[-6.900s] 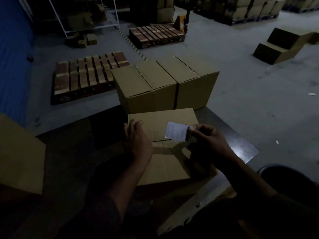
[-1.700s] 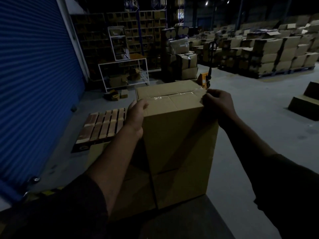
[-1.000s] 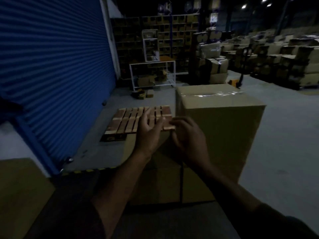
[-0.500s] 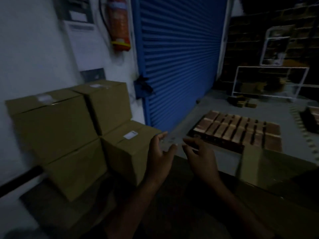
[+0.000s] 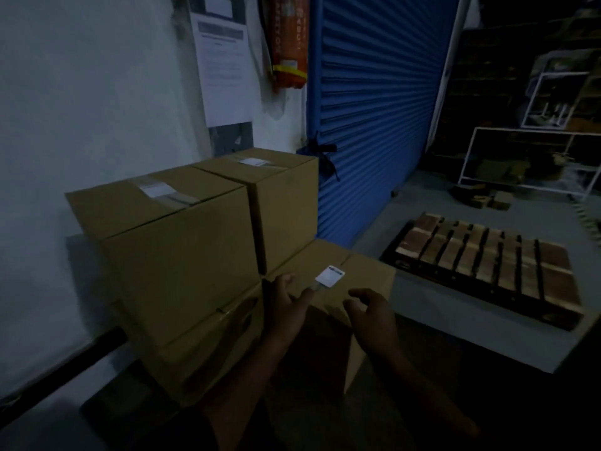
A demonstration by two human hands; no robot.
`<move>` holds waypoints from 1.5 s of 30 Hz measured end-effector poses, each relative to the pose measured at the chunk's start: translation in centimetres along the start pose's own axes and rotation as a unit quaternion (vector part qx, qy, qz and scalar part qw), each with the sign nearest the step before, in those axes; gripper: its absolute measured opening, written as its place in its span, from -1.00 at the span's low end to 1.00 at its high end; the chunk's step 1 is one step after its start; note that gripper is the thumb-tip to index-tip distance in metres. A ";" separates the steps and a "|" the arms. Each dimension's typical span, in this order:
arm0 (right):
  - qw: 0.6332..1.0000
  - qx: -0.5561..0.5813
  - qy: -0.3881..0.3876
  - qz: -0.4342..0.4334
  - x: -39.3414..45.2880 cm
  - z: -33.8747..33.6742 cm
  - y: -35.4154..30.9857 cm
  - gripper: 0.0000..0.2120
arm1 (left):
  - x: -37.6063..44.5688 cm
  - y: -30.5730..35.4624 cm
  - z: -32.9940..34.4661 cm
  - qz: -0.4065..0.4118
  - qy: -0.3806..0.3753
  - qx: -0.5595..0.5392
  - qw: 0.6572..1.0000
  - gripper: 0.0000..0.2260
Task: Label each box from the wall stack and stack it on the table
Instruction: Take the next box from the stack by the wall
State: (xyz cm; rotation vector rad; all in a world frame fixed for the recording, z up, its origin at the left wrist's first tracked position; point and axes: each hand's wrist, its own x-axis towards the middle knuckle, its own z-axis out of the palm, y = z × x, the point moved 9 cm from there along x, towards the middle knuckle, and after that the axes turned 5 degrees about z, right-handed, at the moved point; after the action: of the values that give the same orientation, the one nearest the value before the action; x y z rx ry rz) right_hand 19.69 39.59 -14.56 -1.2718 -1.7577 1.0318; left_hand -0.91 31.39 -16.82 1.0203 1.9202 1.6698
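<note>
A stack of brown cardboard boxes stands against the white wall. The two upper boxes [image 5: 175, 252] [image 5: 283, 203] each carry a white sticker on top. In front sits a lower box [image 5: 354, 275] with a small white label [image 5: 330, 276] on its top. My left hand [image 5: 286, 307] reaches over this lower box's near left edge, fingers spread and holding nothing. To its right, my right hand [image 5: 370, 312] hovers at the box's near edge with loosely curled fingers, also holding nothing.
A blue roller shutter [image 5: 377, 118] fills the wall right of the stack. An orange fire extinguisher [image 5: 289, 43] and a paper notice [image 5: 224, 63] hang above. A wooden pallet [image 5: 487, 268] lies on the floor at right, white racks [image 5: 533, 157] behind it.
I set the labelled box down on the table stack, let go, and turned left to the wall stack. Both hands, holding nothing, have moved closer to the lower front box.
</note>
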 end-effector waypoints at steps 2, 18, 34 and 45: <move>0.999 -0.040 0.004 0.013 0.6 1.8 1.1 -0.69 | 1.9 -1.3 -0.4 -0.009 -0.011 0.011 1.000 -0.56; 0.938 -0.343 0.006 -0.052 0.4 -0.4 6.4 -0.74 | 7.4 -6.3 2.2 -0.046 -0.091 0.045 0.994 -0.52; 0.971 -0.121 0.048 0.199 -4.2 -6.7 16.2 -0.15 | 1.6 -7.7 3.2 -0.122 -0.126 0.220 0.960 0.00; 0.925 -0.165 0.184 0.289 -22.0 -22.8 18.1 -0.30 | -15.3 -1.0 14.1 -0.049 -0.251 0.298 0.920 -0.02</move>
State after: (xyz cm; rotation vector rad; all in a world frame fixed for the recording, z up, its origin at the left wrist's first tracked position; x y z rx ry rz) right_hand 52.43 26.17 -23.51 -2.1287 -1.3195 0.7336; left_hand 18.83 29.55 -23.26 1.3724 2.0894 0.6533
